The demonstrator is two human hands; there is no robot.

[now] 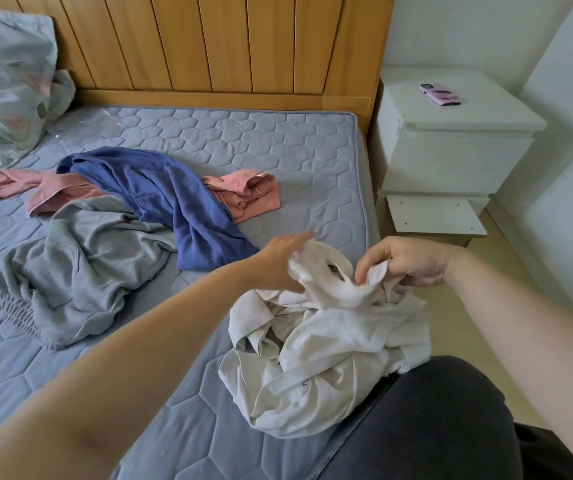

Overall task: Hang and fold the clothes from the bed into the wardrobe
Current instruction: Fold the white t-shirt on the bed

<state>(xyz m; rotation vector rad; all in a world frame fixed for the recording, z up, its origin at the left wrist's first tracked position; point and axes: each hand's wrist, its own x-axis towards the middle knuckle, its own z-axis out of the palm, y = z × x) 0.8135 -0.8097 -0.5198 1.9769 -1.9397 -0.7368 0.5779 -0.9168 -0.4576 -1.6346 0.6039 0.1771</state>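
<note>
currently your left hand point(283, 263) and right hand point(408, 261) each pinch the collar of the white shirt point(333, 341). soft, light, limp: judge shoulders the better hold.

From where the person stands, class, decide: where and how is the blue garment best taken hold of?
The blue garment lies as a long twisted band. Its near end rests free on the mattress; farther up it overlaps the pink clothes and grey garment. Probably best: pinch that near end from above, from the person's side.
</note>
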